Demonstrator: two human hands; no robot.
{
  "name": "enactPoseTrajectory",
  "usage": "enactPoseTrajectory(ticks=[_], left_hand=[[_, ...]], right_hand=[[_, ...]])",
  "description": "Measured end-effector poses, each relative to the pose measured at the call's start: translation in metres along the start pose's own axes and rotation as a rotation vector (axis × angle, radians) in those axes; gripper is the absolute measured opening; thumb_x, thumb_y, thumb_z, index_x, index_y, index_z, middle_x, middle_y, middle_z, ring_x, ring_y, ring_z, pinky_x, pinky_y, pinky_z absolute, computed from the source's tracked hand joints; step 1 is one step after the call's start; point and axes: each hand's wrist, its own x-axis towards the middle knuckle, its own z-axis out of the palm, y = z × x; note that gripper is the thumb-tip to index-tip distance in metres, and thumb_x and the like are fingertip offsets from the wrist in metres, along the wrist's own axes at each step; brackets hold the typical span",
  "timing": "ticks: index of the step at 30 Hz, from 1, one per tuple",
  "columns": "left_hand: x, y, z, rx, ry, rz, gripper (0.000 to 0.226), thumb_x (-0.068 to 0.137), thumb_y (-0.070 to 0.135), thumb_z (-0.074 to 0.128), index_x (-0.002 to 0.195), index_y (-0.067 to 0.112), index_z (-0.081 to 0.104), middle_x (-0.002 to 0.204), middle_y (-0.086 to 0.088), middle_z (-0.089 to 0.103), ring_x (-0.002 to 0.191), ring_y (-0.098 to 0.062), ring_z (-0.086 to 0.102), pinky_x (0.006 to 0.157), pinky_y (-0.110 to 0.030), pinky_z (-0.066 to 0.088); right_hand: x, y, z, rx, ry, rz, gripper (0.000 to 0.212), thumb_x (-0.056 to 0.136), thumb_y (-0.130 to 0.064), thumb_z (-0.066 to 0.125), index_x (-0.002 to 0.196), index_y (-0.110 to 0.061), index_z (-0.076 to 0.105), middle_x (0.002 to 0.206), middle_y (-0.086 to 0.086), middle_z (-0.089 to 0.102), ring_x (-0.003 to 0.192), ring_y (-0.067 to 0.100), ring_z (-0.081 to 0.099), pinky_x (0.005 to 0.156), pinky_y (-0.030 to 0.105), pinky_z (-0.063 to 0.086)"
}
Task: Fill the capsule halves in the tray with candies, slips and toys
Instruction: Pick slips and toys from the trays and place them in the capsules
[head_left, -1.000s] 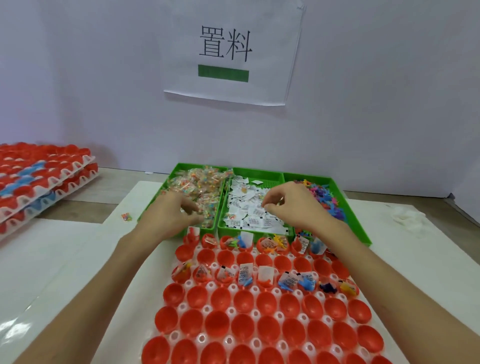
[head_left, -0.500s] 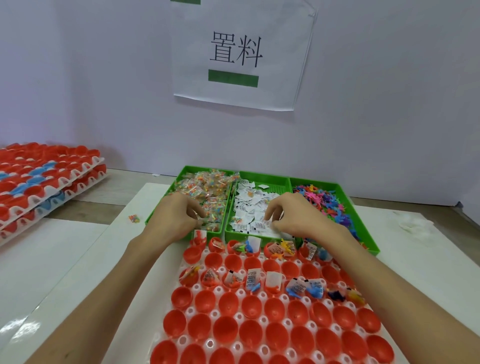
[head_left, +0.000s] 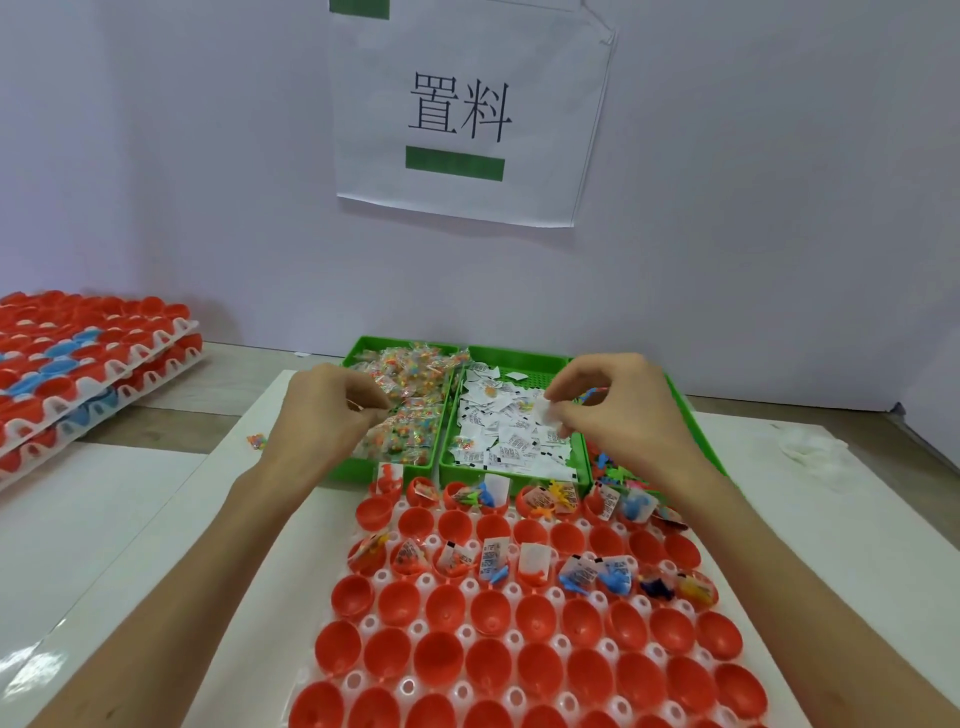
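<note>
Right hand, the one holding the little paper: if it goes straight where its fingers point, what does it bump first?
Probably the pile of paper slips in the middle green bin. The right hand points left and down over it; how high it hovers is unclear.

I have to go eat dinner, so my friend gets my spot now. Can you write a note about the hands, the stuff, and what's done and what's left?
Left hand: fingers curled in the candies; can't tell if it holds one.
Right hand: pinches a white slip over the slips bin.
Toys: in the right bin, partly hidden.
Done: the far row and third row of capsule halves hold things.
Left: the row between them and all nearer rows are empty.
</note>
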Motion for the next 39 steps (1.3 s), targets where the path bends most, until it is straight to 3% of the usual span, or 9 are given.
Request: enactPoseTrajectory(ticks=[3, 7, 11, 16, 21, 27, 34, 39], left_hand=[[-0.001, 0.011, -0.007, -0.09, 0.058, 0.024, 0.011, 0.082, 0.007, 0.081, 0.084, 0.018, 0.079, 0.08, 0.006, 0.075, 0.072, 0.005, 0.064, 0.069, -0.009, 0.045], [-0.012, 0.045, -0.019, -0.407, 0.017, 0.088, 0.014, 0.08, 0.009, 0.082, 0.081, 0.022, 0.078, 0.076, 0.008, 0.077, 0.075, -0.004, 0.073, 0.071, -0.014, 0.056], [-0.032, 0.085, -0.021, -0.693, -0.033, 0.146, 0.013, 0.076, 0.012, 0.084, 0.078, 0.024, 0.079, 0.078, 0.002, 0.078, 0.074, -0.01, 0.074, 0.065, -0.013, 0.053], [-0.052, 0.107, -0.021, -0.873, -0.112, 0.159, 0.015, 0.067, 0.03, 0.083, 0.081, 0.029, 0.079, 0.081, -0.001, 0.078, 0.073, -0.01, 0.074, 0.066, -0.014, 0.053], [-0.065, 0.12, -0.021, -0.909, -0.172, 0.167, 0.027, 0.06, 0.035, 0.091, 0.084, 0.027, 0.079, 0.084, -0.004, 0.078, 0.075, -0.015, 0.074, 0.068, -0.019, 0.055], [-0.074, 0.131, -0.025, -1.055, -0.135, 0.093, 0.022, 0.055, 0.035, 0.083, 0.074, 0.024, 0.078, 0.076, -0.002, 0.074, 0.067, -0.014, 0.071, 0.06, -0.02, 0.056], [-0.073, 0.131, -0.03, -1.055, -0.197, 0.076, 0.022, 0.058, 0.035, 0.082, 0.077, 0.025, 0.078, 0.08, -0.005, 0.076, 0.074, -0.019, 0.074, 0.062, -0.021, 0.057], [-0.07, 0.127, -0.028, -0.95, -0.263, 0.069, 0.022, 0.063, 0.036, 0.08, 0.082, 0.025, 0.078, 0.086, -0.007, 0.078, 0.074, -0.015, 0.073, 0.059, -0.017, 0.054]], right_hand=[[-0.017, -0.017, -0.014, 0.207, -0.006, -0.005, 0.012, 0.078, -0.016, 0.084, 0.078, -0.023, 0.074, 0.075, -0.008, 0.075, 0.071, 0.011, 0.074, 0.067, 0.02, 0.057], [-0.037, -0.034, -0.028, 0.426, 0.048, -0.039, 0.005, 0.083, -0.018, 0.08, 0.083, -0.019, 0.075, 0.079, -0.004, 0.077, 0.073, 0.013, 0.076, 0.074, 0.021, 0.059], [-0.046, -0.046, -0.04, 0.47, 0.079, -0.055, 0.016, 0.077, -0.015, 0.085, 0.085, -0.024, 0.075, 0.084, -0.006, 0.077, 0.079, 0.012, 0.075, 0.073, 0.022, 0.059], [-0.053, -0.061, -0.055, 0.522, 0.051, -0.087, 0.021, 0.074, -0.011, 0.086, 0.086, -0.025, 0.075, 0.086, -0.005, 0.077, 0.079, 0.013, 0.075, 0.07, 0.021, 0.059], [-0.058, -0.071, -0.059, 0.502, 0.027, -0.124, 0.02, 0.074, -0.009, 0.086, 0.084, -0.021, 0.075, 0.079, -0.002, 0.076, 0.077, 0.014, 0.075, 0.071, 0.03, 0.061], [-0.055, -0.072, -0.05, 0.537, 0.031, -0.084, 0.018, 0.075, -0.008, 0.087, 0.08, -0.019, 0.074, 0.076, 0.002, 0.074, 0.071, 0.02, 0.074, 0.07, 0.035, 0.063], [-0.053, -0.071, -0.041, 0.487, 0.053, -0.103, 0.019, 0.077, -0.016, 0.086, 0.087, -0.025, 0.073, 0.073, 0.0, 0.072, 0.068, 0.019, 0.071, 0.067, 0.034, 0.06], [-0.054, -0.068, -0.043, 0.336, -0.018, -0.154, 0.016, 0.077, -0.021, 0.086, 0.087, -0.024, 0.074, 0.074, -0.005, 0.072, 0.07, 0.012, 0.072, 0.067, 0.025, 0.06]])
